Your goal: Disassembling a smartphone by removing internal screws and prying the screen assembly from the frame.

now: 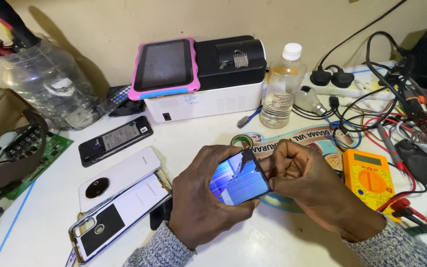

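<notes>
Phone [239, 179]: lit, streaky blue screen, held up over bench [282, 242], centre-front.
L hand [201, 198]: grip closed round phone's lower edge.
R hand [305, 180]: fingers pinched at phone's top-right corner.
Nearby: yellow multimeter [370, 178] just right; opened phones [117, 198] left.

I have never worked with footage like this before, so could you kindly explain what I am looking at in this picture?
This is one picture from a camera worn on a person's head, looking down at their own two bare hands over a white worktable. The left hand cradles a smartphone whose screen glows blue with streaks. The right hand pinches a thin dark tool against the phone's upper edge. To the left lie an opened phone, a white back cover and a clear case. Behind stand a pink-cased tablet leaning on a black and white box-shaped machine, and a clear bottle. A yellow multimeter sits on the right amid tangled cables.
</notes>
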